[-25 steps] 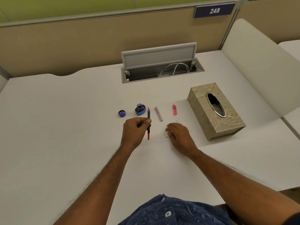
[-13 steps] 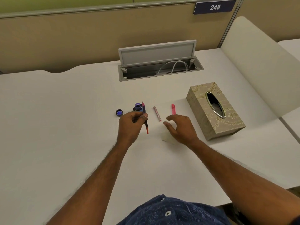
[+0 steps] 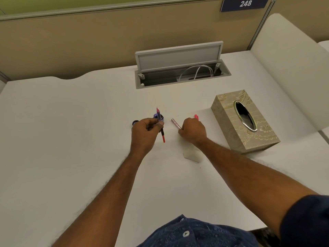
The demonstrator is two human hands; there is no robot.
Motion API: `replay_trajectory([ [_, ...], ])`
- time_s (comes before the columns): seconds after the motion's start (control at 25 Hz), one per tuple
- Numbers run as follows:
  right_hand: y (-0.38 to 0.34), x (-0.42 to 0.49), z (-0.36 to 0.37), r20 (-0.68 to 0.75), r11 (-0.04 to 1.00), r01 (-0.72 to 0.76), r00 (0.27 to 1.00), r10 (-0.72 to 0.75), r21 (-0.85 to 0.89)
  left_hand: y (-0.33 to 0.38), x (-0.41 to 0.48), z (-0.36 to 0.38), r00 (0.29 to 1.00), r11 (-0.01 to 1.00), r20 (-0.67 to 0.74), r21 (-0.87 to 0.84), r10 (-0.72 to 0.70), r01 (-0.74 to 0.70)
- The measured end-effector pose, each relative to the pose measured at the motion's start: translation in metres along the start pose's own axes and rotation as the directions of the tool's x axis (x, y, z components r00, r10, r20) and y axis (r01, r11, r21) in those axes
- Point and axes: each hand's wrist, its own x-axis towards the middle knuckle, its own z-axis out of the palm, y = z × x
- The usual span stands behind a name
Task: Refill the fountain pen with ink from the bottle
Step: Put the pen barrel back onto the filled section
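Now left hand (image 3: 145, 133) pinches pen (image 3: 162, 135) before ink bottle (image 3: 155, 116); right hand (image 3: 192, 131) curled at barrel (image 3: 175, 123), grip unclear.

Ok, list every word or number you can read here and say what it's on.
"248": white digits on the blue sign on the partition.
Barrel: printed pattern, too small to read.
Tissue box: ornament only, no words.
Ink bottle: no label can be read.
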Motion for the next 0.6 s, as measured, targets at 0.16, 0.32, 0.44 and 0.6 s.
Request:
replay_trajectory([
  [0.16, 0.001, -0.013, -0.010, 0.020, 0.988, 0.059, 0.998, -0.062, 0.144, 0.005, 0.002, -0.002, 1.000, 1.000, -0.014, 0.006, 0.019, -0.019],
  [0.32, 0.001, -0.058, -0.016, -0.051, 0.894, 0.165, 0.986, -0.158, 0.417, 0.009, 0.001, -0.003, 0.998, 0.999, -0.039, -0.008, 0.039, -0.039],
  [0.44, 0.009, -0.085, -0.019, -0.122, 0.823, 0.221, 0.975, -0.184, 0.524, 0.014, -0.001, -0.002, 0.993, 0.999, -0.111, -0.025, 0.041, -0.044],
  [0.6, 0.021, -0.108, -0.029, -0.200, 0.792, 0.301, 0.953, -0.228, 0.531, 0.019, -0.003, -0.003, 0.987, 0.998, -0.157, -0.053, 0.030, -0.038],
])
